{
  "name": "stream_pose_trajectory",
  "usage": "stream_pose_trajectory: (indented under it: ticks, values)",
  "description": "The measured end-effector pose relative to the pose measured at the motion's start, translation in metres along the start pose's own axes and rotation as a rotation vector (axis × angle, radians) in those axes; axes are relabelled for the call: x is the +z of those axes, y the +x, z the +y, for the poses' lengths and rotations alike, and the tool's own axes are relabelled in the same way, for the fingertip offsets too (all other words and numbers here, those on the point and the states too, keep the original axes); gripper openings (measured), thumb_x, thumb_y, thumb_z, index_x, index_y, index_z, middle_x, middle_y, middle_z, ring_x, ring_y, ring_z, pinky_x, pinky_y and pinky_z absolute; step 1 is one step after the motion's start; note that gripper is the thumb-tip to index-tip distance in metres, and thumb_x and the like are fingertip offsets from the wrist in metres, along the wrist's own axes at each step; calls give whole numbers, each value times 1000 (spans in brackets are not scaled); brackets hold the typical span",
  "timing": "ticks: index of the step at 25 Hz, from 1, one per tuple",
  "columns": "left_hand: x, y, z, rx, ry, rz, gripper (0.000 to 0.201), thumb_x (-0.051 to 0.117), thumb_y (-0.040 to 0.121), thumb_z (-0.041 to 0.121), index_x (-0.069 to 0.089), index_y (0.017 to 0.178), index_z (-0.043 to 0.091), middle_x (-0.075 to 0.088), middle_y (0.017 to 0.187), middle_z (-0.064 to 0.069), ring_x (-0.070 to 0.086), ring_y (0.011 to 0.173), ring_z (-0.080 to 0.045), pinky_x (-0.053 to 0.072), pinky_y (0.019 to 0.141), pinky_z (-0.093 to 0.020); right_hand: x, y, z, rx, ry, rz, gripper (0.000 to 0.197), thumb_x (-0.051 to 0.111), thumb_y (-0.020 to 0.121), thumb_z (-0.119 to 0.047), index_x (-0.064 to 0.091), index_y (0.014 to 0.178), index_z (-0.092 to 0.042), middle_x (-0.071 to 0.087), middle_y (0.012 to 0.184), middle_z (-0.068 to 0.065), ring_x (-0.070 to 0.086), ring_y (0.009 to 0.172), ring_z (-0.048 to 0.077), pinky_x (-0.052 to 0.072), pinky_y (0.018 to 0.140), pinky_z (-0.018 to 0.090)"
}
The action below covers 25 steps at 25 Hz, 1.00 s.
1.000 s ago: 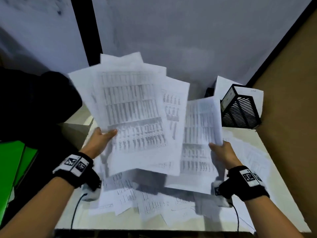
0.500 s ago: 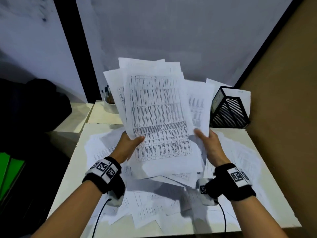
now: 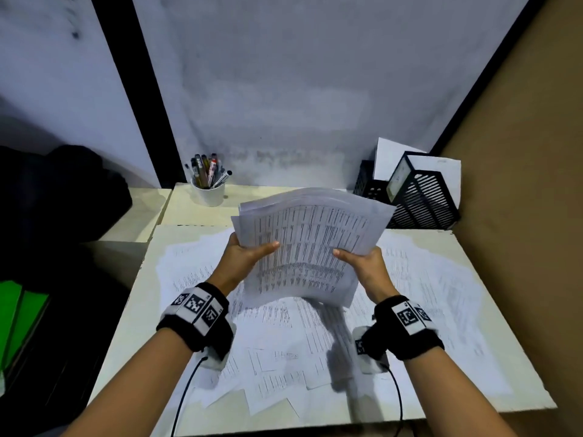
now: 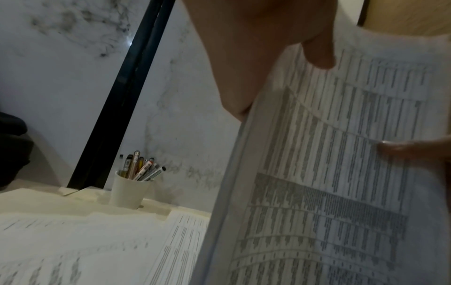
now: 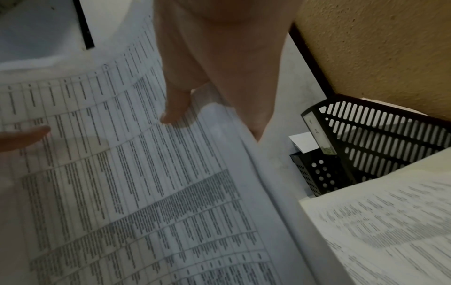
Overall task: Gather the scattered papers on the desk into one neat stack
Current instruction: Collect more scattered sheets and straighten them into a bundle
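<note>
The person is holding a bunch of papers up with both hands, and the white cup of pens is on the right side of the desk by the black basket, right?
Not quite. Both the left hand and the right hand do hold the bunch of papers up, but the white cup of pens stands at the back left of the desk. The black basket is at the back right, as the head view shows.
</note>
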<state>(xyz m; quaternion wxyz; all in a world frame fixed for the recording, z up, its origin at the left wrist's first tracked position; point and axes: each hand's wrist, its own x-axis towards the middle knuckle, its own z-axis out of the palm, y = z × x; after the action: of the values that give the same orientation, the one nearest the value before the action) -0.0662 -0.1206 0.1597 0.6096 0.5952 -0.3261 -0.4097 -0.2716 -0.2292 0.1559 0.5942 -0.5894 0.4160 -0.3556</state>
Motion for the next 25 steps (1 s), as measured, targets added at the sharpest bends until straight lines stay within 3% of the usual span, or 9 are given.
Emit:
stream_pose_trajectory:
  ticks: [3, 5, 8, 11, 15, 17, 19, 22, 25]
  values:
    - [-3, 4, 10, 59, 11, -5, 77, 85, 34, 55, 63, 98, 18, 74, 84, 9, 70, 84, -8, 58, 81, -32, 1, 4, -11, -42, 42, -34, 27, 73, 72, -2, 67, 96, -13, 74, 84, -8, 70, 82, 5, 56, 75, 21]
    - [-4, 2, 18, 112, 5, -38, 72, 81, 30, 64, 65, 87, 24, 75, 77, 15, 70, 76, -3, 57, 68, -20, 0, 5, -14, -51, 88, -41, 46, 81, 62, -24, 67, 102, -9, 75, 89, -3, 70, 89, 11, 55, 77, 23]
    - [-3, 2, 26, 176, 10, -21, 68, 77, 37, 69, 65, 87, 24, 74, 77, 14, 69, 75, -3, 54, 66, -18, 3, 6, -25, -81, 152, 47, 68, 84, 39, -58, 69, 91, -16, 75, 84, -3, 68, 87, 17, 56, 80, 28]
    - [4, 5, 35, 234, -28, 97, 75, 63, 46, 80, 64, 82, 15, 67, 80, -8, 63, 74, -19, 51, 65, -27, 9, 9, -44, -179, 254, 194, 53, 70, 54, -69, 64, 77, -21, 62, 78, 5, 58, 78, 21, 50, 75, 32]
    - [17, 11, 43, 238, -75, 320, 49, 53, 64, 62, 59, 71, 14, 54, 71, -8, 52, 64, -16, 42, 62, -31, 23, 9, -55, -224, 158, 317, 29, 57, 78, -41, 51, 58, -20, 51, 49, -15, 47, 49, 0, 38, 54, 21]
    - [18, 11, 40, 249, -59, 365, 37, 56, 68, 50, 56, 70, 14, 52, 71, -8, 48, 68, -18, 40, 65, -33, 20, 11, -55, -242, 177, 307, 27, 55, 77, -38, 50, 60, -18, 52, 53, -14, 47, 50, 0, 38, 51, 18]
    - [16, 8, 33, 243, -55, 270, 28, 66, 72, 38, 59, 85, 15, 60, 80, -4, 57, 73, -15, 48, 70, -29, 9, 12, -49, -226, 181, 230, 32, 55, 71, -47, 58, 74, -16, 57, 73, -2, 54, 66, 9, 47, 61, 20]
    - [12, 5, 12, 36, 52, 96, 44, 72, 73, 18, 56, 113, 10, 64, 97, 3, 64, 82, -1, 52, 89, -33, 3, 7, -17, -15, 18, 18, 33, 69, 78, -25, 61, 105, -8, 65, 97, 8, 62, 91, 22, 52, 93, 42]
    - [10, 3, 0, -36, 41, 146, 24, 71, 74, 8, 63, 97, 14, 67, 88, 7, 67, 76, -1, 50, 93, -41, 3, 4, -3, 79, -44, 97, 33, 68, 81, -12, 61, 112, -4, 68, 104, 11, 64, 100, 26, 49, 98, 42]
